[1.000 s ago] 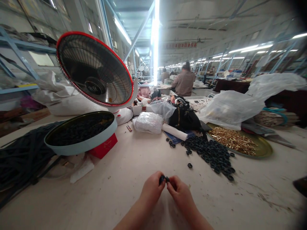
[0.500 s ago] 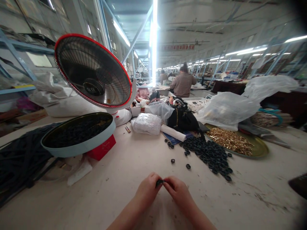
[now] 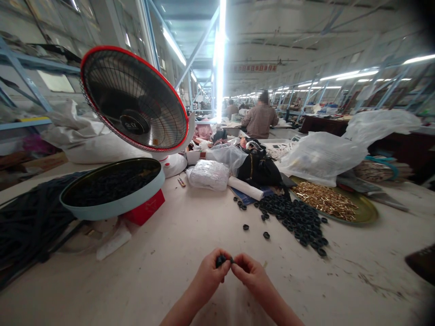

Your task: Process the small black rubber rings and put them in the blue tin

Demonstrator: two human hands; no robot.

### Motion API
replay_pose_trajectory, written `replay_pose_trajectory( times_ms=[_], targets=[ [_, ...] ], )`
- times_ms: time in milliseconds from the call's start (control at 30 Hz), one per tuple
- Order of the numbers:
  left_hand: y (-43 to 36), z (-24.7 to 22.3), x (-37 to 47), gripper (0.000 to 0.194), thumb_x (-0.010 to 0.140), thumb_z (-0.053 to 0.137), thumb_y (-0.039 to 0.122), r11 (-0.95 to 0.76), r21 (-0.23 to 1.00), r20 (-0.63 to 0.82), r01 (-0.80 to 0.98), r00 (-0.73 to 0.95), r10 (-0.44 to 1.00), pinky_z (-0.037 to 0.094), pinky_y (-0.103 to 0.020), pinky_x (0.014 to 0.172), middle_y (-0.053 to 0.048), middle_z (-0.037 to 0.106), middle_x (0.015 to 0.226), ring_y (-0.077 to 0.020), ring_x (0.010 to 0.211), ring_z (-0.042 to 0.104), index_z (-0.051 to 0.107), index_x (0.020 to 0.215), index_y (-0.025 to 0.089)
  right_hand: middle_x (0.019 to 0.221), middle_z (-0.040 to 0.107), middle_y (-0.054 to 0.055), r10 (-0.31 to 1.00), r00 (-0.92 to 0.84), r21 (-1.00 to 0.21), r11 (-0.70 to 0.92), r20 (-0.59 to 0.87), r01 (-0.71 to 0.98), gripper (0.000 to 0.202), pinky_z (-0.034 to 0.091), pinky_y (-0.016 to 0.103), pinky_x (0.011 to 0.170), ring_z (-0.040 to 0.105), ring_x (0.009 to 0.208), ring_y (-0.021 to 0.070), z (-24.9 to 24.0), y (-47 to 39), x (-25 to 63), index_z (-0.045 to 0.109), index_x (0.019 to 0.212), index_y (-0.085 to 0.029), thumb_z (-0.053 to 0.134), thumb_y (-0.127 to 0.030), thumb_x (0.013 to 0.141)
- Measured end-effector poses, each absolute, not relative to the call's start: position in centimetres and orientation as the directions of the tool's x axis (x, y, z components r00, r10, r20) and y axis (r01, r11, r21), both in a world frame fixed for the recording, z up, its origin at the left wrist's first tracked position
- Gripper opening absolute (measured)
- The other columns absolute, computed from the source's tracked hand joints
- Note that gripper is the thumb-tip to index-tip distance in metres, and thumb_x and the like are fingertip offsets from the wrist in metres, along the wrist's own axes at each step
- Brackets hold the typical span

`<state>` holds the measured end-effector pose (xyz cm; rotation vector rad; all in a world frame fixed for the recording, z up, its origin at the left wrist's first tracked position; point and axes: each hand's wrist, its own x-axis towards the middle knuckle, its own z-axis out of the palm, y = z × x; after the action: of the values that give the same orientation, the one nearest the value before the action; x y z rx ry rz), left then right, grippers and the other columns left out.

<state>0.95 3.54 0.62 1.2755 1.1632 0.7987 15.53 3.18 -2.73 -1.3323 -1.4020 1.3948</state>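
My left hand (image 3: 210,275) is closed around a small dark strip piece (image 3: 220,261), a black bit bulging between thumb and fingers. Fingertips of my right hand (image 3: 250,270) pinch the piece's other end, where both hands meet low over the table. Its exact shape is partly hidden by the fingers. Beyond them lies a heap of small black loops (image 3: 295,219), with single loops (image 3: 266,235) scattered nearer. A round tin (image 3: 112,213) of short black strips (image 3: 112,184) rests tilted on a red box (image 3: 144,208) to the left.
Gold-coloured metal pieces (image 3: 324,199) fill a round tray (image 3: 369,216) at the right. A red-rimmed heater (image 3: 134,122) stands behind the tin. Long black straps (image 3: 27,222) lie far left. A plastic-wrapped bundle (image 3: 208,175) sits mid-table. A person (image 3: 260,118) is farther back.
Both hands have shifted slightly downward and to the right, still together. More of the black piece shows in my left hand. The camera view has moved a little.
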Motion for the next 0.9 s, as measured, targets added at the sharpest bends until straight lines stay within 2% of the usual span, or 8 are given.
replay_pose_trajectory(
  times_ms=[167, 300, 367, 433, 533, 700, 800, 900],
  targets=[
    [3.5, -0.1, 0.6, 0.025, 0.074, 0.048, 0.035, 0.090, 0.970, -0.149, 0.225, 0.258, 0.955, 0.033, -0.021, 0.046, 0.006, 0.042, 0.054, -0.0071, 0.046, 0.038, 0.053, 0.083, 0.012, 0.060, 0.043, -0.003, 0.977, -0.168, -0.958, -0.078, -0.128, 0.277, 0.028, 0.032, 0.023, 0.055, 0.038, 0.058, 0.0091, -2.1, 3.0, 15.1, 0.047, 0.067, -0.016, 0.050, -0.044, 0.072],
    [3.0, 0.4, 0.6, 0.016, 0.075, 0.049, 0.027, -0.063, 0.909, -0.050, 0.412, 0.257, 0.965, 0.038, -0.024, 0.063, -0.001, 0.055, 0.071, -0.0118, 0.066, 0.049, 0.057, 0.080, 0.015, 0.062, 0.047, -0.002, 0.987, -0.153, -0.872, 0.026, -0.057, 0.488, 0.020, 0.031, 0.024, 0.056, 0.042, 0.060, 0.0109, -2.1, 2.6, 15.1, 0.049, 0.067, -0.017, 0.046, -0.035, 0.074],
    [2.8, 0.8, 0.7, 0.014, 0.076, 0.047, 0.024, -0.125, 0.864, -0.016, 0.488, 0.274, 0.962, 0.038, -0.025, 0.070, -0.003, 0.058, 0.078, -0.0137, 0.075, 0.050, 0.058, 0.079, 0.016, 0.060, 0.045, -0.003, 0.988, -0.145, -0.859, 0.025, -0.057, 0.511, 0.016, 0.031, 0.024, 0.056, 0.041, 0.058, 0.0103, -2.3, 2.5, 15.2, 0.046, 0.066, -0.017, 0.046, -0.032, 0.073],
    [2.6, 1.1, 0.8, 0.014, 0.077, 0.045, 0.022, -0.160, 0.837, -0.003, 0.524, 0.297, 0.955, 0.038, -0.025, 0.070, -0.003, 0.059, 0.080, -0.0140, 0.076, 0.051, 0.058, 0.080, 0.017, 0.056, 0.041, -0.005, 0.986, -0.141, -0.898, -0.019, -0.090, 0.441, 0.017, 0.030, 0.023, 0.053, 0.039, 0.055, 0.0090, -2.5, 2.5, 15.2, 0.041, 0.063, -0.018, 0.049, -0.031, 0.071],
    [2.4, 1.3, 0.7, 0.013, 0.078, 0.044, 0.021, -0.197, 0.816, 0.025, 0.543, 0.307, 0.951, 0.038, -0.025, 0.069, -0.003, 0.058, 0.079, -0.0138, 0.076, 0.051, 0.057, 0.078, 0.017, 0.055, 0.043, -0.006, 0.955, -0.230, -0.974, -0.150, -0.187, 0.169, 0.023, 0.033, 0.022, 0.052, 0.041, 0.053, 0.0079, -2.3, 2.4, 15.4, 0.042, 0.063, -0.017, 0.055, -0.035, 0.067],
    [2.3, 1.3, 0.5, 0.015, 0.077, 0.042, 0.013, -0.306, 0.778, 0.091, 0.549, 0.383, 0.919, 0.038, -0.023, 0.068, -0.003, 0.055, 0.080, -0.0129, 0.075, 0.050, 0.057, 0.079, 0.018, 0.069, 0.055, 0.000, 0.874, -0.362, -0.874, -0.423, -0.324, -0.239, 0.032, 0.040, 0.023, 0.062, 0.051, 0.063, 0.0086, -1.2, 1.7, 15.5, 0.050, 0.075, -0.015, 0.048, -0.047, 0.076],
    [2.1, 1.0, 0.5, 0.020, 0.072, 0.043, 0.007, -0.342, 0.756, 0.111, 0.558, 0.405, 0.908, 0.037, -0.023, 0.066, -0.003, 0.054, 0.082, -0.0126, 0.074, 0.049, 0.058, 0.080, 0.018, 0.070, 0.054, -0.001, 0.860, -0.391, -0.816, -0.467, -0.329, -0.341, 0.028, 0.040, 0.022, 0.062, 0.050, 0.064, 0.0075, -0.8, 1.4, 15.5, 0.050, 0.074, -0.015, 0.055, -0.043, 0.074],
    [1.9, 0.7, 0.6, 0.013, 0.077, 0.044, 0.018, -0.255, 0.820, 0.088, 0.512, 0.327, 0.941, 0.038, -0.024, 0.069, -0.003, 0.055, 0.079, -0.0132, 0.076, 0.050, 0.057, 0.077, 0.017, 0.064, 0.053, -0.002, 0.880, -0.365, -0.863, -0.417, -0.305, -0.284, 0.030, 0.039, 0.022, 0.063, 0.048, 0.061, 0.0073, -0.8, 1.5, 15.4, 0.049, 0.072, -0.016, 0.055, -0.045, 0.072]
  ],
)
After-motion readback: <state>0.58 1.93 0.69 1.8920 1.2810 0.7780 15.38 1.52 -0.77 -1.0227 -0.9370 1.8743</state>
